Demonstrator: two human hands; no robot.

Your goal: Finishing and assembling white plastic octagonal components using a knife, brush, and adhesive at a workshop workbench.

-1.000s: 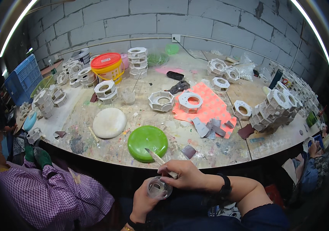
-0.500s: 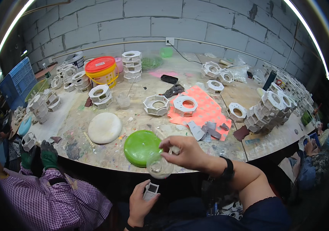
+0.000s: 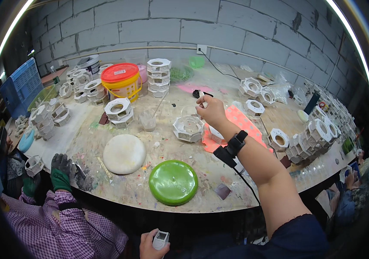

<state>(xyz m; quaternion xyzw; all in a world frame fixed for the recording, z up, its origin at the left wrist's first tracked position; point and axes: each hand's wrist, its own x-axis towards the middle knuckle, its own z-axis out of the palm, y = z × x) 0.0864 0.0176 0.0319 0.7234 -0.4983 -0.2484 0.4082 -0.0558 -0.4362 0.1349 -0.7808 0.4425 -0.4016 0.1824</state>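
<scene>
At the lower edge, my left hand (image 3: 150,247) grips a small white hollow block (image 3: 161,240) with a window-like opening. My right hand (image 3: 211,108) reaches far over the table, its fingers closed on the rim of a clear plastic cup (image 3: 188,113). A small whitish bit (image 3: 202,99) shows at those fingers; its kind is unclear. Behind and under the see-through cup stands a white octagonal frame (image 3: 188,130). Another such frame (image 3: 214,134) on a coral dotted cloth (image 3: 241,118) is partly covered by my forearm.
Nearer me lie a green round lid (image 3: 173,182) and a cream disc (image 3: 124,154). A cup with a stick (image 3: 148,121), a yellow bucket (image 3: 122,88) and stacked white frames (image 3: 158,77) stand beyond. On the left are a co-worker's gloved hands (image 3: 60,172); more frames (image 3: 316,134) crowd the right.
My right hand has carried the clear cup away from me, from beside the green lid to the octagonal frames. My left hand has dropped lower with the white block. The view has shifted slightly.
</scene>
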